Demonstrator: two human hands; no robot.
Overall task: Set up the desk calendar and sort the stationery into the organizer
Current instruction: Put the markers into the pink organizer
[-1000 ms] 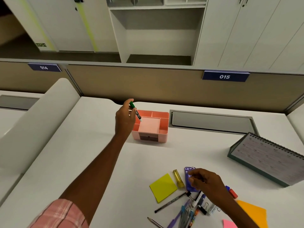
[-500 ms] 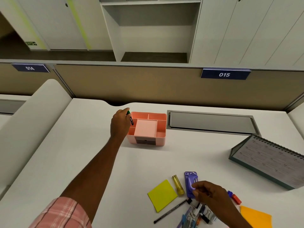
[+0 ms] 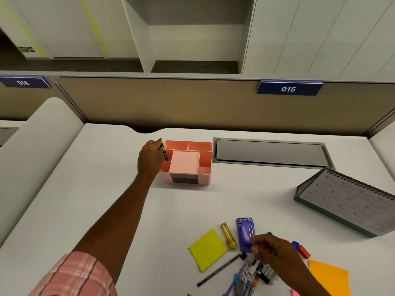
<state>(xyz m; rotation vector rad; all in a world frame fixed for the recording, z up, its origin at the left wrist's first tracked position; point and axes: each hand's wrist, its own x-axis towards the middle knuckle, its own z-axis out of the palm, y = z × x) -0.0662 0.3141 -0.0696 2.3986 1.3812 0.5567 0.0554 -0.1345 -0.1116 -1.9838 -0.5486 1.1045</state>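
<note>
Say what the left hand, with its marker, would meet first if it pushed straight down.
Probably the floor of the organizer's left slot: the left hand holds the green marker tip-down there. Depth is unclear.

a blue sign saying 015 sits at one o'clock on the brown wall. a grey flap lies just below it in the white desk.

single head-worn view, looking forward and down, desk near, cabinets beyond

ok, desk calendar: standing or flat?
Standing. The grey spiral-bound desk calendar sits propped on its teal base at the white desk's right, page face sloped, open triangular side visible.
</note>
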